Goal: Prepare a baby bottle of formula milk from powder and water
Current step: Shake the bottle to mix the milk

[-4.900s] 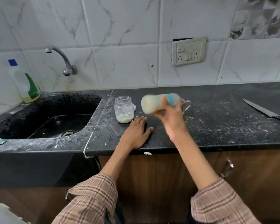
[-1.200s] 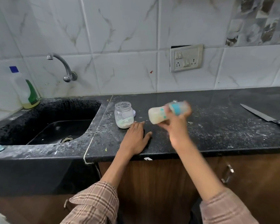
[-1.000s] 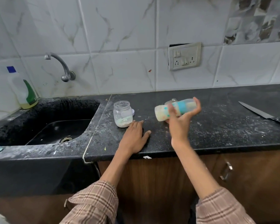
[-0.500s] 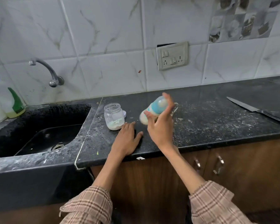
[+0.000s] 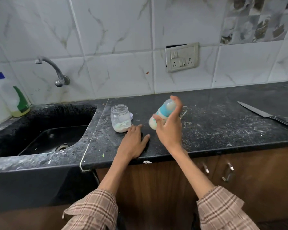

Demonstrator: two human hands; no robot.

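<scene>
My right hand [image 5: 169, 128] grips a baby bottle [image 5: 164, 112] with a teal collar and milky liquid inside, held tilted above the black counter [image 5: 223, 127], cap end pointing up and away. The bottle looks blurred. My left hand [image 5: 133, 143] lies flat on the counter, fingers spread, holding nothing. Just beyond its fingertips stands an open glass jar [image 5: 120, 117] with white powder at the bottom. A pale lid [image 5: 131, 116] peeks out behind the jar.
A black sink [image 5: 45, 130] with a wall tap [image 5: 55, 70] lies to the left, a detergent bottle [image 5: 15, 100] at its far corner. A knife [image 5: 266, 115] rests at the counter's right. A glass cup [image 5: 184, 111] shows behind the bottle. Powder dusts the counter.
The bottle has swung from lying sideways, base to the left, to tilted with its cap end up, staying in my right hand. My left hand has stayed flat on the counter.
</scene>
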